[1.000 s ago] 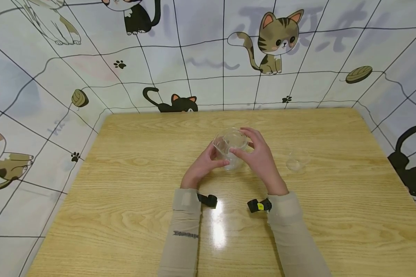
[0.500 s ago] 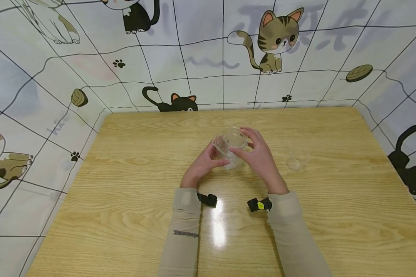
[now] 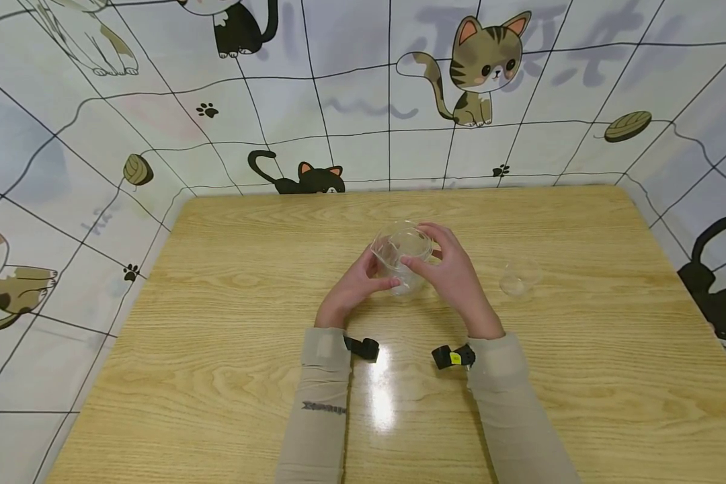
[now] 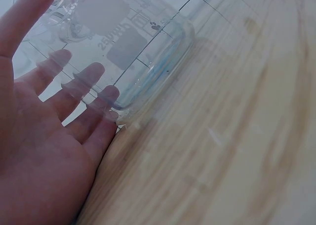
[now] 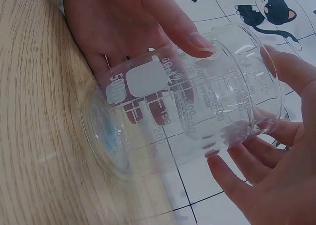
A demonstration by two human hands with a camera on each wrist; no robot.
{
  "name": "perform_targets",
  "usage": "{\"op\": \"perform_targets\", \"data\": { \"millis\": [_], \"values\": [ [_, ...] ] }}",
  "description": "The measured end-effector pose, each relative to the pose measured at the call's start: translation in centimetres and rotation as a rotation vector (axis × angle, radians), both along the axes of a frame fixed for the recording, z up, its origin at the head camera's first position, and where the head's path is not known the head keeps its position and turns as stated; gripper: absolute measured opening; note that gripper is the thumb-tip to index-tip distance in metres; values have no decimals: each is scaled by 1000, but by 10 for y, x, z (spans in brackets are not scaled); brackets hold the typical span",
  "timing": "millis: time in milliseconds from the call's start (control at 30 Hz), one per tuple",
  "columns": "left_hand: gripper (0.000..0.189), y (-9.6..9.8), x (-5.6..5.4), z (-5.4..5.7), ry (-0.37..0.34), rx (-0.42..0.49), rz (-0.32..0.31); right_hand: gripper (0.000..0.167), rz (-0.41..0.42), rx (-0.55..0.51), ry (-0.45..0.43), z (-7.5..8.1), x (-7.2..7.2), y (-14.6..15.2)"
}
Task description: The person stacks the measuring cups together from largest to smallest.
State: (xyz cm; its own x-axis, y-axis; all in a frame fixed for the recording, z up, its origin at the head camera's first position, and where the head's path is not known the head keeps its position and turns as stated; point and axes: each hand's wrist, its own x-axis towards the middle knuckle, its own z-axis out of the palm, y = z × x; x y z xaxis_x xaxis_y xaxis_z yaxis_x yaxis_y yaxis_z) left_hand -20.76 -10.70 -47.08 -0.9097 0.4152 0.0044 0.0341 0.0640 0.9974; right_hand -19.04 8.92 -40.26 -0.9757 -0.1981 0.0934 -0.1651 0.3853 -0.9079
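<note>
A clear glass beaker point(image 3: 404, 282) with white markings rests its base on the wooden table, in the middle of the head view. A smaller glass beaker point(image 5: 217, 99) sits nested in its upper part, as the right wrist view shows. My left hand point(image 3: 358, 282) holds the outer beaker around its lower side, the thumb near me and several fingers behind the glass. Higher up, my right hand point(image 3: 452, 272) grips the rim area, its thumb on the near side and fingers on the far side. Whether those fingers touch both beakers, I cannot tell.
Right of my hands, another small clear glass vessel point(image 3: 517, 279), very faint, stands on the wooden table point(image 3: 230, 282). Cat-patterned white sheeting point(image 3: 363, 121) rises behind the table and at both sides. A bright light reflection lies between my forearms.
</note>
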Motion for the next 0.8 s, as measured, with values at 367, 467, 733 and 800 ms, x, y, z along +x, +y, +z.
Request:
{"op": "perform_targets", "data": {
  "millis": [367,467,733,800],
  "values": [
    [79,0,0,0,10,-1,-7,69,-7,51,-5,1,0,0],
    [79,-1,-1,0,8,-6,-8,69,-7,68,-2,2,0,-1],
    [82,-1,3,12,-12,13,-39,69,-11,74,-10,5,1,-2],
    [83,-1,5,17,-16,14,-45,70,-12,80,-14,5,1,-1]
  ]
}}
